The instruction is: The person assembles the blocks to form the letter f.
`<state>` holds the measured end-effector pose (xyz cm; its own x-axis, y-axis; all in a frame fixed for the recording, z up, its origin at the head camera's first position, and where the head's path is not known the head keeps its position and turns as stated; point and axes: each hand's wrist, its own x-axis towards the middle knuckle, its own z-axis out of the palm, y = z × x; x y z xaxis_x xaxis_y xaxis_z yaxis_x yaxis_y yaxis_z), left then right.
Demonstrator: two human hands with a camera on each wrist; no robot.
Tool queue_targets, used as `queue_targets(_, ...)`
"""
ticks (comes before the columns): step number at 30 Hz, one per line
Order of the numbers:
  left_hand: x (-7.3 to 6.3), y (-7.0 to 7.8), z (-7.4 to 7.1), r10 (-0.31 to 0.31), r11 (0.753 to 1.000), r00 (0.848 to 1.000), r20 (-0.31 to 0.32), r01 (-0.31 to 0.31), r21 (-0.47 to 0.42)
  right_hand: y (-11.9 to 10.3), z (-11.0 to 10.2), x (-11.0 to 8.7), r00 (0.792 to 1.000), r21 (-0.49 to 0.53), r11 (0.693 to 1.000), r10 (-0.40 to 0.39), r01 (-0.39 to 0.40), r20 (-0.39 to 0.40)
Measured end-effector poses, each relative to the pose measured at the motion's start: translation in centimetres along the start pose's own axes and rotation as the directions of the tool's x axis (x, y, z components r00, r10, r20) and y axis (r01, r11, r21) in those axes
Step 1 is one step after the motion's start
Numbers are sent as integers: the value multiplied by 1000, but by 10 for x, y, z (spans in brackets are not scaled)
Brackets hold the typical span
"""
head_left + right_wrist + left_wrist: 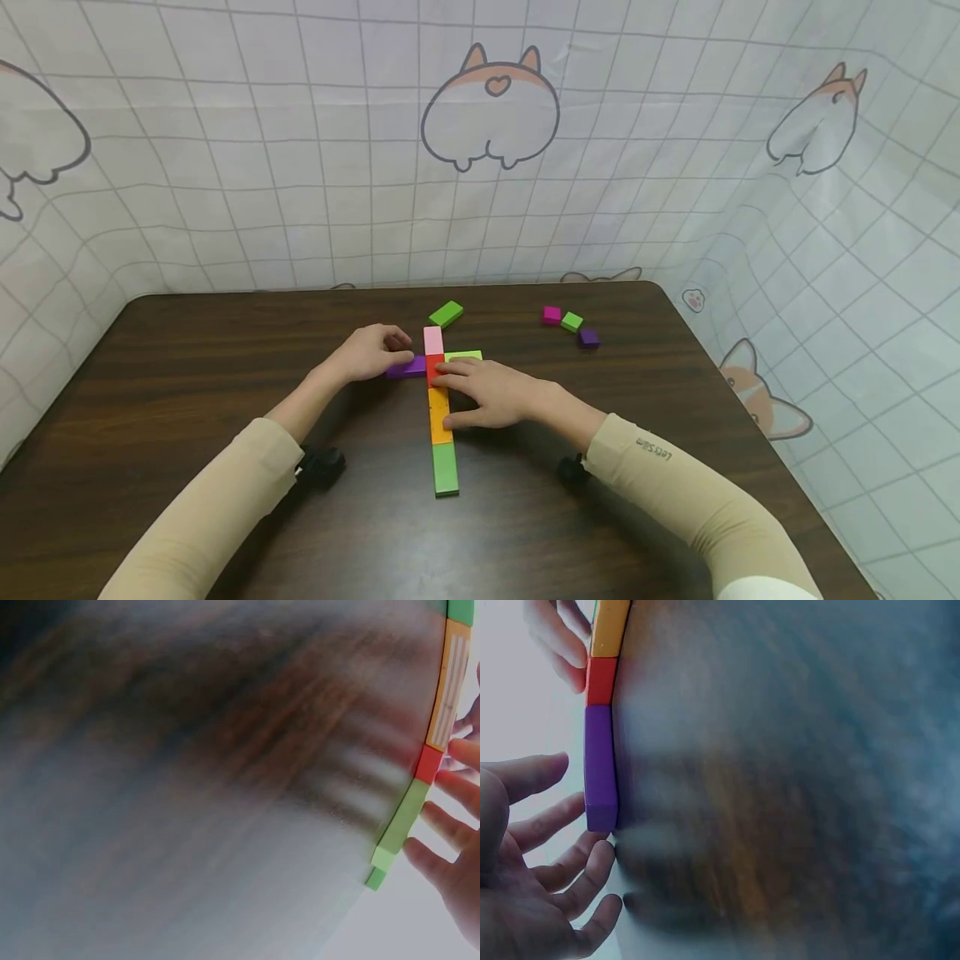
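Coloured blocks lie end to end on the table: a pink block (433,339), a red block (432,361), an orange block (438,408) and a green block (446,468). A purple block (406,368) extends left from the red one, and a light green block (403,821) extends right. My left hand (371,353) is at the purple block, its fingers spread and loosely bent around the outer end in the left wrist view. Over the red and orange blocks reaches my right hand (495,395), fingers extended, hiding much of the light green block in the head view.
Behind the row lies a loose green block (446,313). Farther right sit a small magenta block (552,316), a small green block (572,322) and a dark purple block (588,338). A patterned curtain (390,192) hangs behind the dark wooden table (225,350).
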<state>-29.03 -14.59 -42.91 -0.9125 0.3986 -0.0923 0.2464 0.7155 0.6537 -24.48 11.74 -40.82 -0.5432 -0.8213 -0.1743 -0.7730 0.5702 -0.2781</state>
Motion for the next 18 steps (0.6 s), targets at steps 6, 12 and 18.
queue_targets(6, -6, 2, -1, 8, 1000, 1000, -5, -8, 13, 8, 0, 1, 997, 60, 998, 8, -4, -74)
queue_targets(12, -11, 1, 1, 39, 998, 999, -31, -37, 41, 17, -10, -5, 986, 101, 995, 36, -20, -161)
queue_targets(18, -20, 7, 5, 69, 991, 995, -73, -61, 116, 30, -18, -14, 975, 114, 991, 95, -73, -199)
